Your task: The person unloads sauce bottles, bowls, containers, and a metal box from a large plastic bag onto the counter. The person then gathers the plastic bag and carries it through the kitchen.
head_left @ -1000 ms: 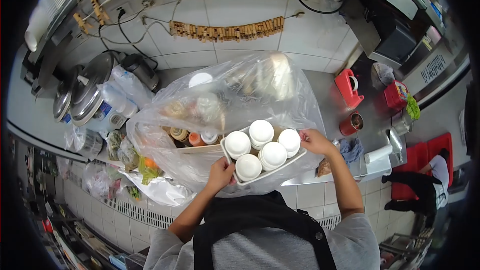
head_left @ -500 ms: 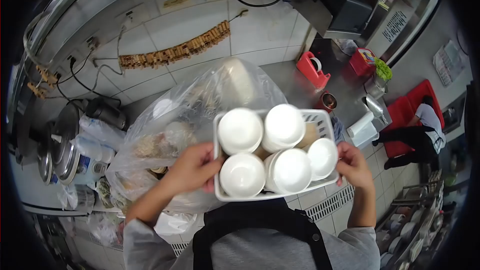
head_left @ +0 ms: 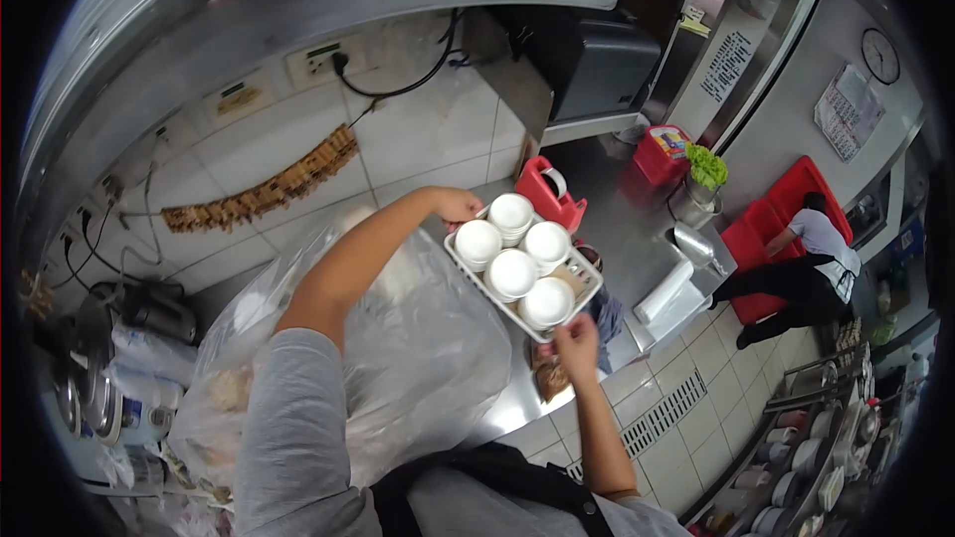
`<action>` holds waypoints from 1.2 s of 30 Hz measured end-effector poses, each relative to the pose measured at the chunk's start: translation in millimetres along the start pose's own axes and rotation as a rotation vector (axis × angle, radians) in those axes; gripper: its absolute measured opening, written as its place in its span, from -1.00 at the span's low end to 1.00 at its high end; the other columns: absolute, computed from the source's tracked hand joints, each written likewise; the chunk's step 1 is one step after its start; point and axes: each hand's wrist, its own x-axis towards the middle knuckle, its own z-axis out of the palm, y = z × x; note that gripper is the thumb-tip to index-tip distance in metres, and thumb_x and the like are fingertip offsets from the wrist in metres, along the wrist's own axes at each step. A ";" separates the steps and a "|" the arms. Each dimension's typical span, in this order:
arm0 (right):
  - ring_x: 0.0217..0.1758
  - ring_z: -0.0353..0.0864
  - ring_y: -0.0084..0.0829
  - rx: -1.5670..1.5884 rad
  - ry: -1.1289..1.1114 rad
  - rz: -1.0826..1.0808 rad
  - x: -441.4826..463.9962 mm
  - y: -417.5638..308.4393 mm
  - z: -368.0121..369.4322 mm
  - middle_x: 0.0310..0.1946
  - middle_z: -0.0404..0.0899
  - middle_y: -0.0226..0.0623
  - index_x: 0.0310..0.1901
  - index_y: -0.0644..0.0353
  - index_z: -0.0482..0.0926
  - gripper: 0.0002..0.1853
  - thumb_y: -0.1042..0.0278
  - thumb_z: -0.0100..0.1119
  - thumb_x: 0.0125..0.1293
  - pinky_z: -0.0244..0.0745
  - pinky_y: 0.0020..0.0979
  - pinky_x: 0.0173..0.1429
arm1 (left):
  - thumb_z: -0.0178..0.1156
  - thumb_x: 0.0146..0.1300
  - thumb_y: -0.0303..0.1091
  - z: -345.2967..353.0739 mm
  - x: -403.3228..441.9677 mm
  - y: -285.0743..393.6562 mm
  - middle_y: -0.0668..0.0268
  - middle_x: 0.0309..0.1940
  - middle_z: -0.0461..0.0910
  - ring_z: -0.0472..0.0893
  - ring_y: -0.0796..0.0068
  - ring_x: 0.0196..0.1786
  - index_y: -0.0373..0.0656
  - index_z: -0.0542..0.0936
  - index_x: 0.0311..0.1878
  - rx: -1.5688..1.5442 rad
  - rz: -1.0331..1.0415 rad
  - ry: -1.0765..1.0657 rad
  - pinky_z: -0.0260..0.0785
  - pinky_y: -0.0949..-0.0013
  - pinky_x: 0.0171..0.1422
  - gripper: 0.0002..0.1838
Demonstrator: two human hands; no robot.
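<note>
Clear plastic bag (head_left: 428, 348): bulging on counter (head_left: 617, 201), under L arm; best raise elbow a bit so as not to drag film.
L hand (head_left: 460, 207): pinching far-L corner rim of basket; grip firmly, esp. w/ arm stretched across bag.
White slotted basket (head_left: 587, 270): held diagonally betw. both hands, in mid-view by counter's front part; can't tell if touching counter. Keep lvl.
White bowls (head_left: 512, 274): nested in 5 stacks inside basket, w/ gap at R end; prob. apt to slide or topple, so tilt min. & move slowly.
Red tape dispenser (head_left: 542, 201): just beyond basket; steer clear.
R hand (head_left: 575, 340): pinching near corner, fingers closed tog. on rim; match height w/ L.
Blue cloth (head_left: 609, 323): crumpled just R of basket; avoid trapping under base, prob. uneven.
White roll (head_left: 665, 293): lying farther R, apart from basket; leave be.
</note>
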 end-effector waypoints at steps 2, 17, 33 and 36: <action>-0.69 0.54 -0.41 0.060 0.066 0.021 24.1 36.5 18.6 -0.58 0.44 -0.23 -0.35 0.23 0.23 -0.84 0.59 0.02 0.16 0.52 -0.47 -0.66 | 0.16 0.08 -0.28 -5.0 45.8 -38.3 0.34 -0.63 0.50 0.50 0.57 -0.63 -0.09 0.43 -0.39 0.072 -0.152 -0.006 0.32 0.46 -0.59 -0.86; -0.70 0.39 -0.46 0.218 0.395 0.060 98.9 131.7 101.5 -0.55 0.29 -0.29 -0.40 0.22 0.17 -0.81 0.53 0.02 0.11 0.35 -0.41 -0.66 | 0.03 0.22 -0.14 28.0 127.6 -105.1 0.18 -0.36 0.60 0.55 0.12 -0.20 -0.16 0.57 -0.34 0.040 -0.330 1.008 0.38 0.15 -0.11 -0.72; -0.33 0.63 -0.27 -1.003 -0.103 -0.206 358.0 21.2 -47.7 -0.45 0.61 -0.06 -0.37 0.34 0.55 -0.41 0.10 0.55 -0.45 0.51 -0.33 -0.21 | 0.14 0.08 -0.49 106.0 131.2 -73.4 0.01 0.07 0.38 0.59 0.04 -0.14 -0.10 0.21 0.21 -1.012 -0.329 0.640 0.60 0.13 -0.35 -0.41; -0.32 0.63 -0.18 -1.127 -0.127 -0.154 340.7 8.6 -32.2 -0.41 0.61 0.00 -0.40 0.38 0.56 -0.39 0.08 0.55 -0.48 0.52 -0.32 -0.19 | 0.03 0.15 -0.49 109.4 146.0 -85.2 0.02 0.04 0.40 0.60 0.02 -0.16 -0.07 0.17 0.23 -1.025 -0.233 0.626 0.60 0.12 -0.43 -0.45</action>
